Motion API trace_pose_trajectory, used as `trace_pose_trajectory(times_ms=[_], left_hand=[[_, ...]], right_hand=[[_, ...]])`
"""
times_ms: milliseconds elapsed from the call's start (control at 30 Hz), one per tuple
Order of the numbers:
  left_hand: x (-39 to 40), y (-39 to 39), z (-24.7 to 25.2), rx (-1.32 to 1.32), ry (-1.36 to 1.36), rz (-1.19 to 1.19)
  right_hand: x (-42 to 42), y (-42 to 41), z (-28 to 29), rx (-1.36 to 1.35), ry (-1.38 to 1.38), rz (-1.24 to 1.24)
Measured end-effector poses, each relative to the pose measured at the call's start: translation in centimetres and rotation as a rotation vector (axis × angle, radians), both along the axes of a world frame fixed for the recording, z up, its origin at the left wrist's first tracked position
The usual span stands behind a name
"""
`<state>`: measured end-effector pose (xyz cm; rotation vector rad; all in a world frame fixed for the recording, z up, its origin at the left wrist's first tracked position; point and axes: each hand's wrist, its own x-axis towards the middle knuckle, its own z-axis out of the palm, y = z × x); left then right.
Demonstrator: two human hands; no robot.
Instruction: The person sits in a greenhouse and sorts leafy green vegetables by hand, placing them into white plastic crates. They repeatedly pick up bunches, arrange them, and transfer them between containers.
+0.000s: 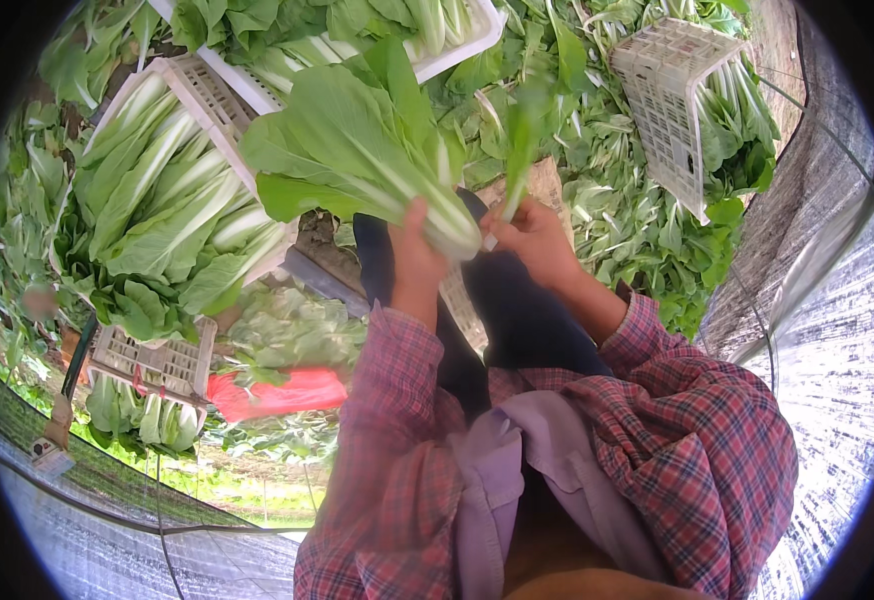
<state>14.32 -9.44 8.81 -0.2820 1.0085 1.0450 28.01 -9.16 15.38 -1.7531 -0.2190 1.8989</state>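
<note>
A head of leafy bok choy-like greens [362,150] rests in my left hand [416,251], which grips it by the white stalks near the base. Its broad leaves fan out away from me, towards the upper left. Pinched between the fingers of my right hand [530,240] is a single loose leaf [519,146] with a pale stem, held apart from the head and slightly blurred. Both hands are above my dark trouser legs [534,322].
At left, a crate [230,154] is heaped with greens; a white crate [474,45] of greens stands beyond. A tipped crate [662,112] is at upper right. Loose leaves [617,202] cover the ground. A red plastic bag [279,394] lies near another crate [151,360].
</note>
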Motion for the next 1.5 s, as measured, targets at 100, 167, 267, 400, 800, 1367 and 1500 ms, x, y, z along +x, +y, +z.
trace_pose_trajectory(times_ms=[100,167,267,400,800,1367,1500], left_hand=[[-0.3,-0.7,-1.2,-0.067,-0.324,0.101],[0.1,-0.8,-1.8,-0.001,-0.408,0.190],[1.3,0.0,-1.0,-0.009,-0.359,0.248],[1.4,0.0,-1.0,0.105,-0.321,0.073],[1.2,-1.9,-2.8,0.086,0.055,-0.132],[1.0,-1.8,-1.7,-0.041,-0.290,0.188],[1.3,-2.0,-0.2,0.095,0.131,-0.061]], right_hand=[[1.2,-1.1,-0.6,-0.095,0.181,-0.487],[2.3,-1.5,-1.9,-0.117,0.183,-0.784],[3.6,-0.5,-2.2,-0.210,0.260,-0.651],[1.1,1.2,-1.6,0.019,0.049,0.127],[0.5,1.6,-1.8,0.231,-0.280,0.691],[3.7,-0.4,-3.2,0.088,-0.035,-0.028],[-0.2,0.5,-0.5,0.424,-0.322,0.820]])
